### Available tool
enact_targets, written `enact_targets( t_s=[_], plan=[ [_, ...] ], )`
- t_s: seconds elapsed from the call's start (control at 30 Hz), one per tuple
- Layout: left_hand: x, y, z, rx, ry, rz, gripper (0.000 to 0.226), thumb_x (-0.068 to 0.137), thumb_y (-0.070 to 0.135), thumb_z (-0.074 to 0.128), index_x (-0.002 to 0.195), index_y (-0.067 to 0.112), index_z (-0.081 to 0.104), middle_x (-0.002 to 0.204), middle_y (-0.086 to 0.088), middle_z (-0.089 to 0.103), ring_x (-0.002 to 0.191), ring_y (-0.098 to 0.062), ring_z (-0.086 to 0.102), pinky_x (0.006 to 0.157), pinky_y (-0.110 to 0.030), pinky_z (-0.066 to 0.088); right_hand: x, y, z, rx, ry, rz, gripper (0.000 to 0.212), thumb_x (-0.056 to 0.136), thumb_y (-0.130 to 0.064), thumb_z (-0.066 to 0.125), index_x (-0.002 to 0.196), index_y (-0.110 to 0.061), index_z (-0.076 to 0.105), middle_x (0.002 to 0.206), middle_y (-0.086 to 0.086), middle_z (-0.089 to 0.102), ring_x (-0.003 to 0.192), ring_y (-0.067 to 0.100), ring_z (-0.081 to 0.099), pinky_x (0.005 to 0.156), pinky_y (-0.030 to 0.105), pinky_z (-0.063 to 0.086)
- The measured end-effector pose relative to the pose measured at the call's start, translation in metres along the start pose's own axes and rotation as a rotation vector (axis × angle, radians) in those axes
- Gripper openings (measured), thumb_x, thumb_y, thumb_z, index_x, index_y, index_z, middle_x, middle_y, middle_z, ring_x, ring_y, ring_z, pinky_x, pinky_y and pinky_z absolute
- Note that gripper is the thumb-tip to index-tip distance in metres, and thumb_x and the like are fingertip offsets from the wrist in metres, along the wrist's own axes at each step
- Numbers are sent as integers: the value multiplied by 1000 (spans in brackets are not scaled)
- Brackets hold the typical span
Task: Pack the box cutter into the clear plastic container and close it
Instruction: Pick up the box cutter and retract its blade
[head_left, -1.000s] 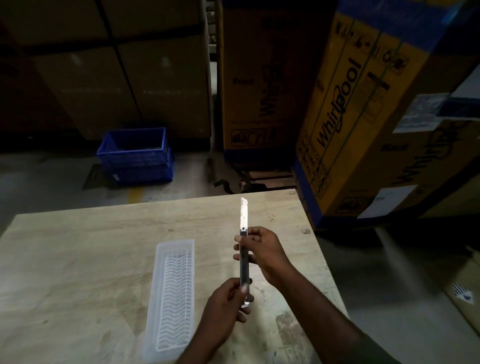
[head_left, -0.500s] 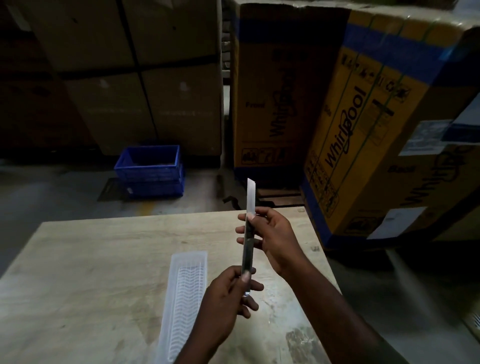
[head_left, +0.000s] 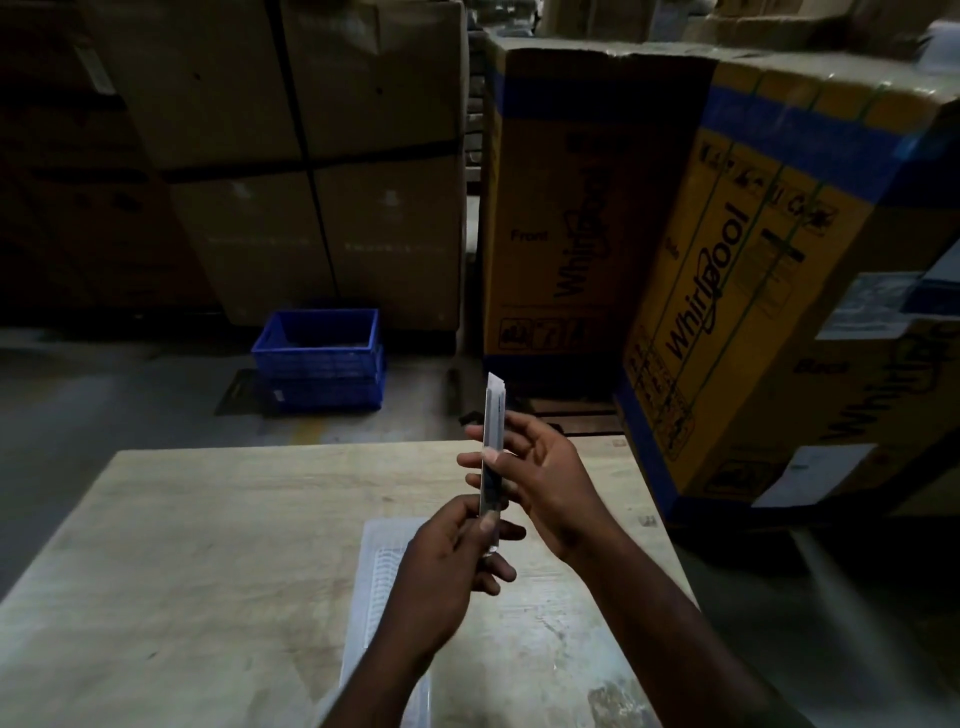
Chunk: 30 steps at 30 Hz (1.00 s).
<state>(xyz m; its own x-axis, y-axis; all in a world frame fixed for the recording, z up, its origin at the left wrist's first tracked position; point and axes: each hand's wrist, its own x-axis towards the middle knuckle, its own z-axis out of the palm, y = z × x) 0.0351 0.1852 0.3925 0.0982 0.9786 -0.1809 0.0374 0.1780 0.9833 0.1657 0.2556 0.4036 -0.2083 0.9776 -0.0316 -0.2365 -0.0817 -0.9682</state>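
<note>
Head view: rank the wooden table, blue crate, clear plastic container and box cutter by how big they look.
1. wooden table
2. blue crate or clear plastic container: unsure, since the arm hides part of the container and the crate sits farther off
3. box cutter

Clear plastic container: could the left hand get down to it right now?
Probably yes, once freed: the clear plastic container lies open on the table directly beneath the left hand, nothing between, but that hand holds the box cutter.

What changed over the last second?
Both hands, left and right, lifted the cutter; its tip now tops the table's far edge, and the right fingers have loosened. Unchanged: both hands hold the cutter upright; the container lies on the table.
</note>
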Motion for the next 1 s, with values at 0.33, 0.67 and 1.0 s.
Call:
enact_targets(
  t_s=[0.33, 0.67, 1.0],
  plan=[
    [2, 18, -12, -10, 1, 44, 24, 101, 23, 44, 107, 18, 66, 100, -3, 76, 63, -13, 67, 56, -21, 54, -10, -3, 11, -24, -30, 13, 34, 94, 3, 59, 126, -8, 57, 120, 7, 73, 107, 25, 73, 76, 40, 60],
    [1, 32, -13, -2, 25, 128, 22, 100, 24, 45, 110, 23, 65, 97, -1, 77, 65, -11, 66, 57, -20, 53, -2, -41, 19, -43, 39, -82, 30, 99, -15, 57, 126, -4, 54, 110, 9, 76, 95, 25, 77, 76, 31, 62],
    [2, 40, -18, 2, 46, 160, 21, 99, 27, 47, 108, 24, 66, 95, -1, 77, 63, -10, 66, 56, -21, 53, -3, -40, 27, -50, 29, -126, 30, 97, 2, 55, 126, -4, 54, 107, 10, 76, 92, 24, 77, 73, 28, 63]
  ],
)
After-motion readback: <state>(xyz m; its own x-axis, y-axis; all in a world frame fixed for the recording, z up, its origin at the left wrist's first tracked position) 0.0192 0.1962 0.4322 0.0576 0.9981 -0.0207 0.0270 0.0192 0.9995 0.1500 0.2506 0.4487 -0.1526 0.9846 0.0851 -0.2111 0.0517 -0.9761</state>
